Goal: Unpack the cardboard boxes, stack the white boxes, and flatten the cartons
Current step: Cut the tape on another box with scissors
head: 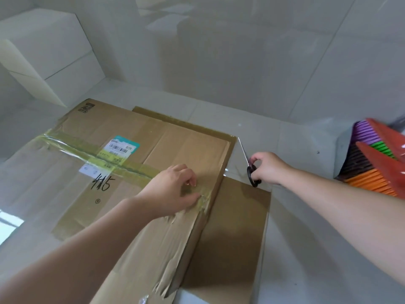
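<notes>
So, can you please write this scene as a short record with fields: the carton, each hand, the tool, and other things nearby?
carton: flattened cardboard carton on the tiled floor, tape strip across it, "415" handwritten
label: shipping label with barcode
left hand: left hand rests on the carton, fingers at crumpled tape near its right edge
right hand: right hand holds scissors, black handles, blades pointing away
white boxes: stacked white boxes, far left
right side: coloured broom bristles

Looks like a bare storeroom or home corner: glossy tiled floor [306, 249], tiled walls [241, 51], stacked white boxes [50, 53] far left.
</notes>
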